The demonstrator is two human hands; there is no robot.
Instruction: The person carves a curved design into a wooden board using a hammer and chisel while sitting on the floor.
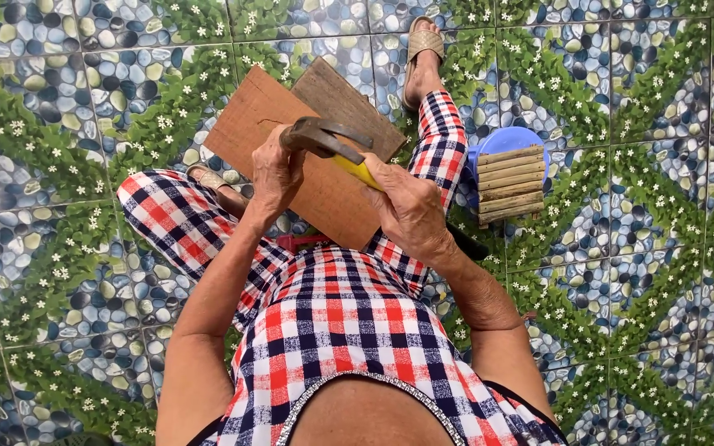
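Hammer (330,144) sits between your two hands, just above the brown wooden boards (258,116) resting across your lap and the tiled floor (638,272). Your right hand (406,206) is wrapped around the yellow handle; your left hand (277,169) is closed on the dark metal head. A slatted stool (510,182) stands at three o'clock. Fingers so near the head could get pinched if you swing, and the tilted boards may slide off your knee.

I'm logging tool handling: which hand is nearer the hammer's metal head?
Left. The left hand touches the hammer head; the right hand holds the yellow handle lower down.
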